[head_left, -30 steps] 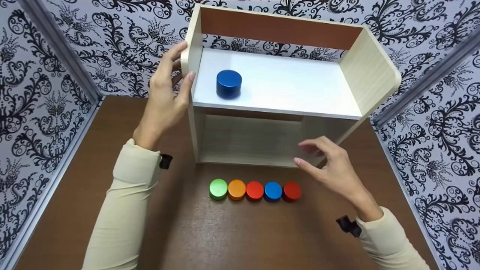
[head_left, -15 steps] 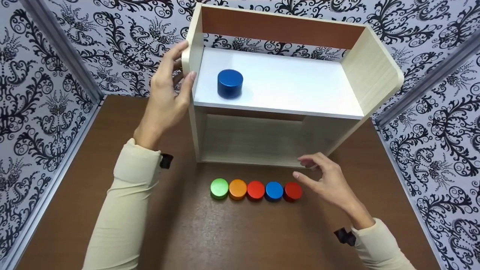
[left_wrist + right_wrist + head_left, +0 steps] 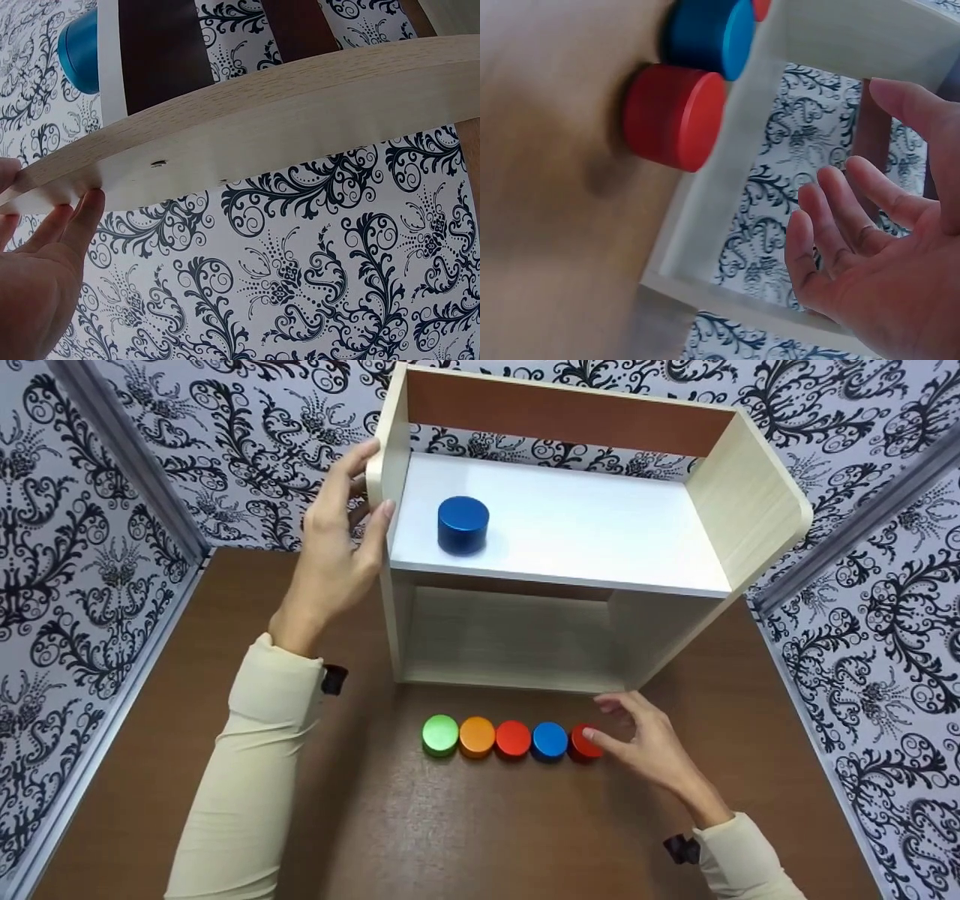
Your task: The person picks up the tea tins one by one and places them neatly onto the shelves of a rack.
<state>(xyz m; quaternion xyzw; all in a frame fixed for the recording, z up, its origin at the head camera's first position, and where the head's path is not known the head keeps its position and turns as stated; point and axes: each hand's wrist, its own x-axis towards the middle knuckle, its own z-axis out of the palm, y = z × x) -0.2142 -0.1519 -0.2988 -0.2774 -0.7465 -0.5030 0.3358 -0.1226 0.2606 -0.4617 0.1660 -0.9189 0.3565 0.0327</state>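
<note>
At the upper left edge of a small two-level wooden shelf unit point(image 3: 555, 521), my left hand point(image 3: 330, 544) grips the side panel point(image 3: 247, 97), thumb at the front edge and fingers on the outer face. My right hand point(image 3: 651, 744) hovers by the right end of a row of glossy cylinders, thumb and fingers spread with nothing between them. In the head view its thumb overlaps the end red cylinder point(image 3: 581, 747); in the right wrist view that red cylinder point(image 3: 671, 116) stands apart from the fingers. Leftward along the row come a blue cylinder point(image 3: 550, 741), another red cylinder point(image 3: 514, 739), an orange cylinder point(image 3: 477, 737) and a green cylinder point(image 3: 440, 736).
A larger blue cylinder point(image 3: 463, 525) stands toward the left on the white upper shelf point(image 3: 592, 525). The row lies on the brown table point(image 3: 465, 825) just in front of the unit's lower compartment point(image 3: 510, 634). Patterned walls point(image 3: 97, 547) rise behind and at both sides.
My right hand has come down from before the lower compartment's right side to the row's right end. The left hand keeps its grip on the panel, and the cylinders stay in place.
</note>
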